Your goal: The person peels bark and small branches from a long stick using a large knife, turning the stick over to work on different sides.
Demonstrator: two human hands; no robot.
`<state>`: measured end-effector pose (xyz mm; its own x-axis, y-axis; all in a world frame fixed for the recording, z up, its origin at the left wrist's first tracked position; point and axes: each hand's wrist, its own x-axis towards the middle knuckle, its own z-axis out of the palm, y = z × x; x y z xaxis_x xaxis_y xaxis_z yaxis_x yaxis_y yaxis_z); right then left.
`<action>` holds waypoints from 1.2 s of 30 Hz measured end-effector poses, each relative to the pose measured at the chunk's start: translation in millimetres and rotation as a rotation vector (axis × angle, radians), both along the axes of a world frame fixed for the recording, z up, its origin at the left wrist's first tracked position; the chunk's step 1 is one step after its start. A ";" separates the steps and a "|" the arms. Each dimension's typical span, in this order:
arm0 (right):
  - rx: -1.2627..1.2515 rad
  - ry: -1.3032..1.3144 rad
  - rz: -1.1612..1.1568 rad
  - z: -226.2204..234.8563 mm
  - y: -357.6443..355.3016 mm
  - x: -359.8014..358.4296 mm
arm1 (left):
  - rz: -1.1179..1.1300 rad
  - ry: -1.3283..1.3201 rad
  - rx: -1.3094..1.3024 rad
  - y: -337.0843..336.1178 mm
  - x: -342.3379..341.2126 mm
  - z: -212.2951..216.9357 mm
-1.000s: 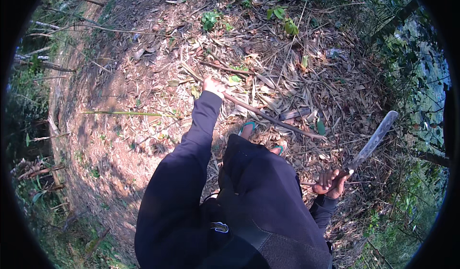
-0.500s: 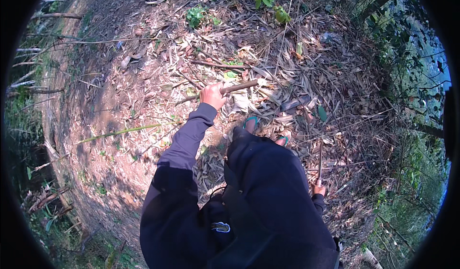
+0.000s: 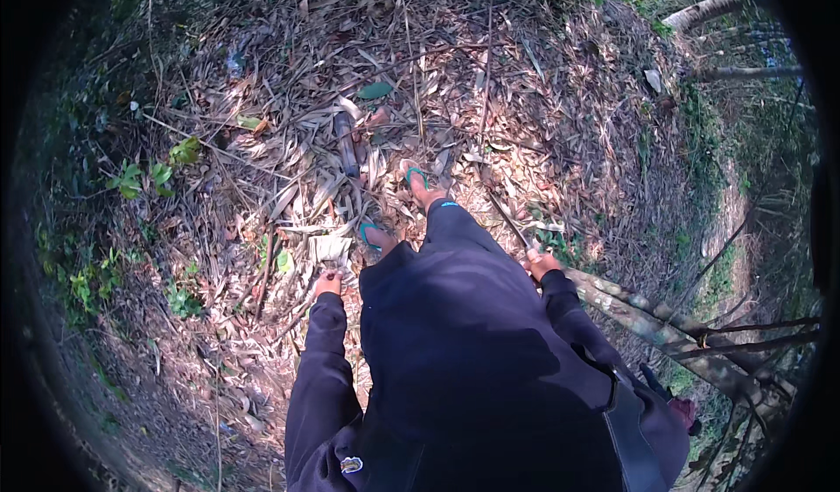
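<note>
**Ground.** The ground is a slope covered in dry leaves, sheaths and thin twigs. Green weeds grow along its left edge. Compared with the earlier pictures, the view has swung round, and a different patch of litter now lies ahead of the feet.

**Person.** The person stands upright in dark clothing, and the torso fills the lower centre of the view.

**Bamboo stem.** The bamboo stem is long and mottled. It runs from beside the person's right hip to the lower right, with further stems beside it. It did not show in the earlier pictures.

**Cut piece.** A short dark cut piece lies on the litter ahead of the feet, well apart from both hands.

**Sandals.** The green-strapped sandals are planted on the leaves, with one foot ahead of the other.

**Right hand.** The right hand is at the near end of the bamboo stem, and its grip appears clenched around that end. One second ago this hand carried a long flat blade. No blade shows now.

**Left hand.** The left hand hangs low, just below a pale dry sheath. One second ago it reached forward to a stick on the ground. Whether its grip is clenched on anything cannot be told.

**Assessment.** The work appears to have moved from picking at the litter to handling the stem.
</note>
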<state>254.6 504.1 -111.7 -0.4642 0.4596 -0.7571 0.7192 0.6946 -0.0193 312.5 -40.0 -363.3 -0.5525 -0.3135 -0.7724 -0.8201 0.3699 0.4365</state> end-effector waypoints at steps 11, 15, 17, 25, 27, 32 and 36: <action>-0.080 -0.180 -0.352 -110.1 6.4 144.9 | -0.072 0.483 0.805 171.6 -261.4 221.5; -0.102 -0.242 -0.273 -119.9 37.1 124.0 | -0.104 1.322 1.189 217.2 -318.9 469.1; -0.071 -0.272 -0.146 -115.3 70.0 85.5 | 0.020 1.636 1.360 235.6 -326.5 521.9; -0.267 -0.199 -0.114 -134.5 167.2 -110.4 | -0.162 1.148 1.231 328.1 -458.0 467.5; -0.289 -0.084 -0.488 -123.2 174.4 -192.1 | -0.229 0.969 0.809 341.5 -481.9 383.7; -0.414 0.399 -0.911 -183.5 185.2 -286.5 | 0.107 0.153 0.507 282.3 -535.0 36.0; -0.268 0.431 -0.753 -246.1 180.6 -301.7 | -0.348 0.165 -0.141 216.1 -589.0 -221.3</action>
